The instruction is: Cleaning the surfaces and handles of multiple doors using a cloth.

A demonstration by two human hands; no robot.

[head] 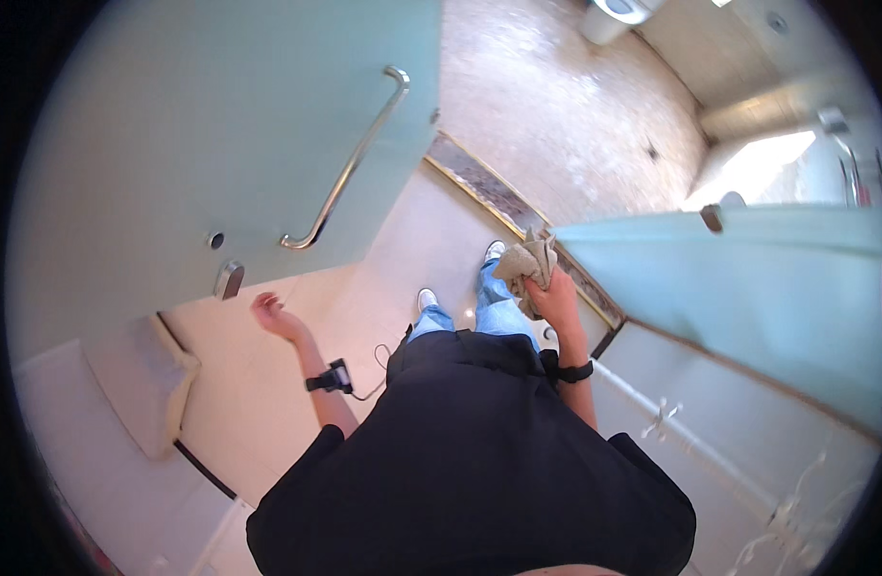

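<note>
My right hand [555, 297] grips a crumpled beige cloth [529, 266], held out over my foot near the stone threshold. Its folds stick out beyond my fingers, and part of it is hidden by the hand. On the other side, my left hand [274, 314] hangs in the air with loosely bent fingers and nothing in it. Close by it is the metal lock [230, 280] at the edge of a frosted glass door [196, 129]. A bent metal handle bar [347, 169] is fixed to that door.
A dark stone threshold [488, 184] with gold edging separates the pale floor from a bathroom floor [549, 93]. A toilet [609, 18] stands at the far end. Frosted glass [743, 273] borders the right side. A power strip with cables [783, 515] lies at lower right.
</note>
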